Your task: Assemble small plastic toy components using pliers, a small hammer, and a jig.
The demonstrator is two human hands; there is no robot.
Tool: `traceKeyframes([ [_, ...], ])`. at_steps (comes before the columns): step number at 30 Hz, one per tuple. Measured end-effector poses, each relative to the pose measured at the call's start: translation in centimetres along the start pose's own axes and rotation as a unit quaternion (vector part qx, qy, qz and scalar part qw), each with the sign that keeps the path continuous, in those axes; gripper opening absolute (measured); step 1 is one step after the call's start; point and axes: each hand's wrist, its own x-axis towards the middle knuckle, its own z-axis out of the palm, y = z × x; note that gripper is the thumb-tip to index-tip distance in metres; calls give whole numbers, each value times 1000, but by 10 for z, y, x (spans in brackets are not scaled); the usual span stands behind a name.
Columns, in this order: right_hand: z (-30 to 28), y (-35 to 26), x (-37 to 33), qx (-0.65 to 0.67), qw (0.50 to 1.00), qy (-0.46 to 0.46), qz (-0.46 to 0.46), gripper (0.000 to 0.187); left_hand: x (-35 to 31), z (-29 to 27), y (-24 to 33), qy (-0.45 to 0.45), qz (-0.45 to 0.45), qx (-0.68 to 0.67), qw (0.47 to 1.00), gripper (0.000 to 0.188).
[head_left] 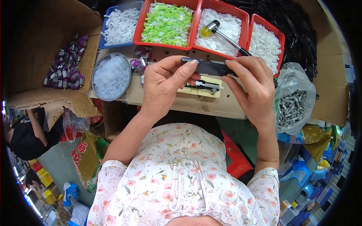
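Between my two hands I hold a long, narrow black plastic part (215, 68), level above the worktable. The fingers and thumb of my left hand (160, 84) are closed on its left end. My right hand (255, 84) pinches the right end between thumb and fingers. Just below the part, a pale yellow block (213, 93) sits on the table, partly covered by my left fingers. In it lies a black and metal assembly (203, 86), its left end hidden.
Along the back stand a blue bin (103, 39) of white pins, a red bin (140, 32) of green and white caps, and two more red bins of white pieces. A small mallet (230, 39) lies across them. A round dish (93, 81), cartons and a bag of metal parts (296, 101) flank the table.
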Motion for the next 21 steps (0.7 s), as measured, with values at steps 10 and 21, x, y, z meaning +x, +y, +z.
traceKeyframes([
  [10,0,0,-16,7,999,-33,11,34,0,-1,-6,-47,-46,-7,998,22],
  [21,-7,19,-57,190,967,-140,92,34,-4,-16,-43,-83,320,494,804,22],
])
